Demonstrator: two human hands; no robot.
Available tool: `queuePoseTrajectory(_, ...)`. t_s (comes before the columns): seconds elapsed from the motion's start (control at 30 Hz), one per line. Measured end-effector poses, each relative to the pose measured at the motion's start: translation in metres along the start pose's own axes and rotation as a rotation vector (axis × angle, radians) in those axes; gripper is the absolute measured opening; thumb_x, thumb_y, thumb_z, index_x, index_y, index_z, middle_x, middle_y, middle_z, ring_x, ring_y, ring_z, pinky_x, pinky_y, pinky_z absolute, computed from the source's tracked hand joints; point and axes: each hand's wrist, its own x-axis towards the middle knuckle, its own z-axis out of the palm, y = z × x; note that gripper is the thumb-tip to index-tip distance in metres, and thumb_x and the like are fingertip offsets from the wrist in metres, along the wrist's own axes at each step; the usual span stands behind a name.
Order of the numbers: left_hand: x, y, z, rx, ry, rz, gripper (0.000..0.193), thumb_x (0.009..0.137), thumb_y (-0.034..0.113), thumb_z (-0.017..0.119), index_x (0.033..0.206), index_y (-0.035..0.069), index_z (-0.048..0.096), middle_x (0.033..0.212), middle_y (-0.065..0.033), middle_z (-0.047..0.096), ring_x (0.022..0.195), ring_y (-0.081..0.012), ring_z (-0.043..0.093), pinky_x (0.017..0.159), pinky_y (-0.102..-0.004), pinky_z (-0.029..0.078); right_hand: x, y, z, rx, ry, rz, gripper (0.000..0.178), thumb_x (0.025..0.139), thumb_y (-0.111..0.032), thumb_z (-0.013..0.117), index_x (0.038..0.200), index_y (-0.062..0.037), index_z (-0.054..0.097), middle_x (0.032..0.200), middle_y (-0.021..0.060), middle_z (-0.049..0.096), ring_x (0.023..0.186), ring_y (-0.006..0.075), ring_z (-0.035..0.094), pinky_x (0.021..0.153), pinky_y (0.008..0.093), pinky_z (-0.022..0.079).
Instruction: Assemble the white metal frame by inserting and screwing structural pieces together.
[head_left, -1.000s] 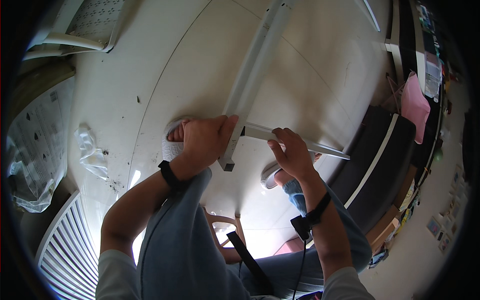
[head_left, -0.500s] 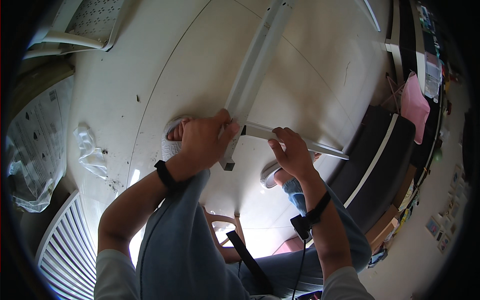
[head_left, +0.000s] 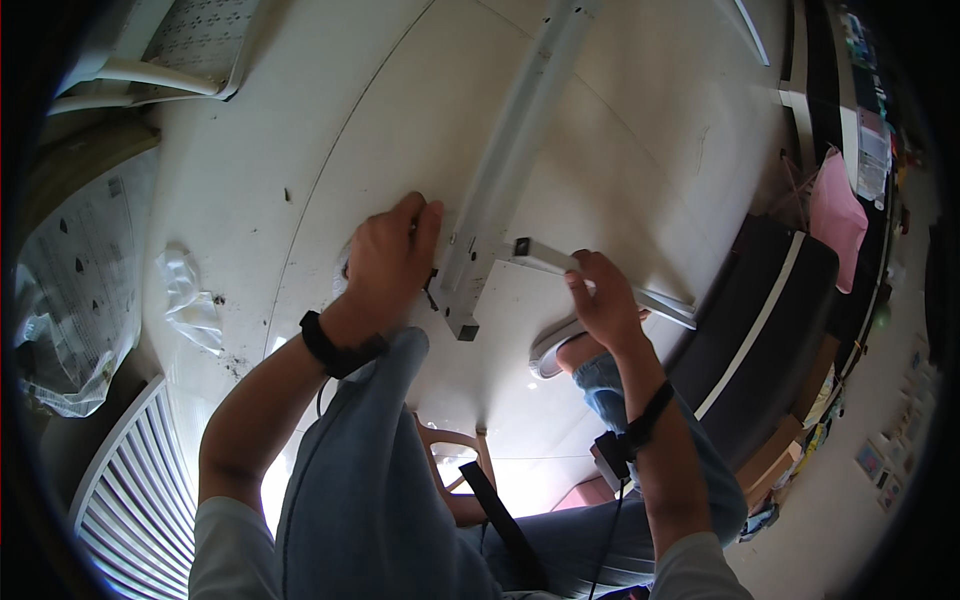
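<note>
A long white metal bar [head_left: 500, 160] runs from the far edge of the view down to a square dark end near my knees, with small holes along it. My left hand [head_left: 388, 258] is raised just left of its near end, fingers curled and pressed together; whatever they may hold is hidden. Close under that hand, a small dark piece [head_left: 433, 288] shows against the bar's side, too small to name. My right hand [head_left: 606, 300] grips a shorter white bar [head_left: 545, 256], whose open square end points at the long bar with a gap between them.
Right of me lies a dark cushioned seat [head_left: 750, 300] with a white stripe; a pink cloth [head_left: 838, 215] hangs beyond it. Clear plastic packaging [head_left: 80, 280] and a crumpled white wrapper [head_left: 188, 300] lie at left. A white chair [head_left: 165, 78] stands far left, a slatted white panel [head_left: 140, 490] nearer.
My left hand has let go of the long bar and moved up and left. The short bar's end has lifted and shifted right, away from the long bar, in my right hand.
</note>
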Motion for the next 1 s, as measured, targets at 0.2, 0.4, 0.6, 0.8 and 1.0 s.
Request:
queuePoseTrajectory(0.2, 0.010, -0.040, -0.028, 0.031, -0.004, -0.016, 0.019, 0.100, 0.019, 0.052, 0.093, 0.002, 0.053, 0.064, -0.0175, 0.057, 0.060, -0.0327, 0.062, 0.057, -0.0418, 0.046, 0.015, 0.036, -0.001, -0.073, -0.004, 0.010, 0.024, 0.096, -0.025, 0.060, 0.108, -0.0046, 0.060, 0.088, 0.0167, 0.061, 0.084, 0.0396, 0.060, 0.076, 0.0484, 0.046)
queuePoseTrajectory(0.4, 0.020, -0.057, -0.024, 0.133, -0.057, -0.050, 0.016, 0.095, 0.020, 0.058, 0.095, 0.004, 0.054, 0.080, -0.0185, 0.068, 0.078, -0.0390, 0.067, 0.068, -0.0455, 0.052, 0.031, 0.052, 0.024, -0.145, 0.171, 0.090, 0.028, 0.097, -0.032, 0.058, 0.108, -0.0058, 0.060, 0.082, 0.0135, 0.061, 0.079, 0.0359, 0.059, 0.075, 0.0480, 0.044)
queuePoseTrajectory(0.6, 0.037, -0.060, -0.021, 0.224, -0.081, -0.008, 0.019, 0.092, 0.021, 0.062, 0.098, 0.005, 0.054, 0.084, -0.0181, 0.069, 0.081, -0.0395, 0.068, 0.071, -0.0458, 0.053, 0.045, 0.044, 0.012, -0.240, 0.207, 0.012, 0.031, 0.093, -0.037, 0.062, 0.107, -0.0089, 0.063, 0.082, 0.0085, 0.062, 0.080, 0.0304, 0.060, 0.077, 0.0448, 0.043)
queuePoseTrajectory(0.8, 0.041, -0.068, -0.019, 0.202, -0.022, 0.040, 0.016, 0.089, 0.016, 0.068, 0.094, 0.005, 0.057, 0.080, -0.0142, 0.066, 0.075, -0.0347, 0.066, 0.067, -0.0417, 0.050, 0.047, 0.035, 0.045, -0.421, 0.111, -0.025, 0.028, 0.088, -0.039, 0.067, 0.111, -0.0223, 0.066, 0.100, -0.0024, 0.066, 0.102, 0.0166, 0.059, 0.100, 0.0521, 0.032)
queuePoseTrajectory(1.0, 0.043, -0.072, -0.023, 0.177, 0.003, 0.064, 0.015, 0.089, 0.014, 0.067, 0.093, 0.003, 0.057, 0.078, -0.0136, 0.065, 0.072, -0.0306, 0.064, 0.066, -0.0385, 0.050, 0.057, 0.020, 0.044, -0.233, 0.190, 0.169, 0.032, 0.082, -0.031, 0.076, 0.108, -0.0142, 0.068, 0.108, 0.0051, 0.065, 0.113, 0.0252, 0.057, 0.104, 0.0532, 0.038)
